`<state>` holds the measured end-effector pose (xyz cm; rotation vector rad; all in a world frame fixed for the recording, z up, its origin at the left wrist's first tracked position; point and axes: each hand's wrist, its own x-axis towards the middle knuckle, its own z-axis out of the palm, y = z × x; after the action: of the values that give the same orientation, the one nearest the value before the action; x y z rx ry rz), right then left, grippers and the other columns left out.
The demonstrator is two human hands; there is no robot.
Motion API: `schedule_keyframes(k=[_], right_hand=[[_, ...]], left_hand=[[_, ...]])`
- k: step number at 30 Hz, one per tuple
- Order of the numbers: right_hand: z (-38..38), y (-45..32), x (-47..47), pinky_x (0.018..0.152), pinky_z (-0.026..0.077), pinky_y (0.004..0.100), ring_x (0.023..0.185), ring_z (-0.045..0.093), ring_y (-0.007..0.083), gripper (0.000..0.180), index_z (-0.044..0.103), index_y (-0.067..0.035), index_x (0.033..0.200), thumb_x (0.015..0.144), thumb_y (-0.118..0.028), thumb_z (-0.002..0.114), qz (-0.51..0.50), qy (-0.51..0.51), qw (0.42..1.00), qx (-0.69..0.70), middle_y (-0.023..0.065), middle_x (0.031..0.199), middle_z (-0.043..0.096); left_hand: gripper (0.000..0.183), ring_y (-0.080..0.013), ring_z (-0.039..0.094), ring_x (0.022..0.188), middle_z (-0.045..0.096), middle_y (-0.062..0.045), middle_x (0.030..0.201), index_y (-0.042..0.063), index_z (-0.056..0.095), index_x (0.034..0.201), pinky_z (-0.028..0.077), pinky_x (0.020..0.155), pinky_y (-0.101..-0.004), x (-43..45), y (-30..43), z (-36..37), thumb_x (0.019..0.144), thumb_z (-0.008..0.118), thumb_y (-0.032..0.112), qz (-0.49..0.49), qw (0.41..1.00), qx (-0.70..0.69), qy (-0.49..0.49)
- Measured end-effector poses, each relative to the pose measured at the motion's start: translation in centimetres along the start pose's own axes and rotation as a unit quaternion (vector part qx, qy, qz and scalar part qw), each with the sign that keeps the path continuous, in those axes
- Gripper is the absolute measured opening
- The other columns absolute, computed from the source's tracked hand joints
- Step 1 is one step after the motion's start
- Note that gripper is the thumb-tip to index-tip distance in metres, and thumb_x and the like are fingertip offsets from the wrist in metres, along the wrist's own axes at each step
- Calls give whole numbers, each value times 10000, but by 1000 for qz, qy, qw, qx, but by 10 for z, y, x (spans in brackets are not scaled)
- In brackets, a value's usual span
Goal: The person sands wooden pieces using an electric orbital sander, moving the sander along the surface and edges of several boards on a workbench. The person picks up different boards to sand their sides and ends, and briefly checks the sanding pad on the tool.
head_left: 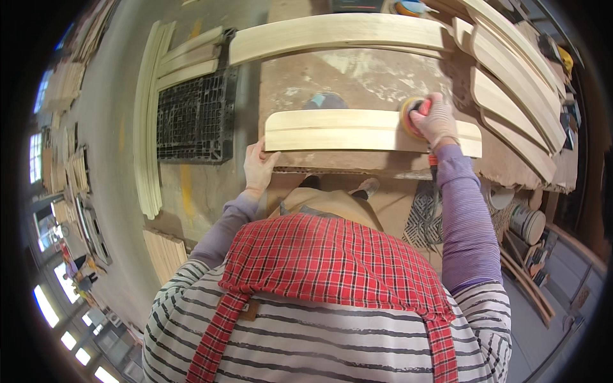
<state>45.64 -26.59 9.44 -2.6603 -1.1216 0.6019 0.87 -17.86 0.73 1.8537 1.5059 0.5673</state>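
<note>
A pale wooden board with rounded far corners lies across the near part of the worktable. My left hand holds the board's left end, fingers at its near corner. Gripped in my right hand is a round power sander with a red and black body and a yellowish rim, resting on the right part of the board. A hose or cord hangs from it past the table's near edge. Just beyond the board lies a dark round disc, partly hidden by the board.
A long curved board lies along the far side. Several curved boards are stacked at the right. Left of the table stands a black plastic pallet with wooden strips. A white bucket stands below right.
</note>
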Motion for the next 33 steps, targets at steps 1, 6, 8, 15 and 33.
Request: schedule_keyframes(k=[1, 6, 8, 15, 33], right_hand=[[9, -28, -4, 909, 522, 458, 1012, 633, 432, 548, 545, -178, 1234, 762, -368, 747, -32, -21, 999, 10, 262, 1189, 551], [62, -182, -38, 784, 534, 453, 843, 634, 387, 262, 575, -101, 940, 774, -258, 704, -206, -105, 972, 26, 234, 955, 626], [91, -225, -50, 754, 534, 457, 838, 632, 387, 215, 583, -109, 932, 775, -217, 682, -282, -81, 955, 51, 233, 944, 619], [99, -217, -118, 724, 527, 485, 791, 632, 407, 147, 585, -163, 958, 822, -190, 635, -341, -96, 934, 49, 205, 1017, 573], [-67, 159, -52, 903, 522, 477, 1044, 621, 432, 602, 502, -168, 1265, 770, -355, 789, 100, 40, 994, 30, 220, 1188, 517]], left_hand=[[583, -169, 572, 799, 583, -67, 998, 55, 632, 1290, 499, 725, -277, 0, 7, -4, 756, 827, 185, -39, 998, -37, -31], [452, -57, 502, 702, 569, 8, 878, 59, 688, 1240, 472, 673, -206, 7, -12, -11, 801, 788, 107, -9, 995, -91, -41], [395, -60, 554, 765, 616, -2, 922, 51, 697, 1220, 489, 720, -205, 21, -16, -20, 831, 757, 87, -19, 985, -132, -107], [408, -199, 636, 899, 663, -107, 1082, 22, 627, 1256, 526, 847, -316, 71, -62, -41, 857, 698, 70, 20, 992, -110, 52], [1102, -413, 253, 1429, 248, -240, 1548, 97, 234, 1563, 202, 1128, -597, 39, 204, 172, 734, 719, 636, 377, 806, 342, -302]])
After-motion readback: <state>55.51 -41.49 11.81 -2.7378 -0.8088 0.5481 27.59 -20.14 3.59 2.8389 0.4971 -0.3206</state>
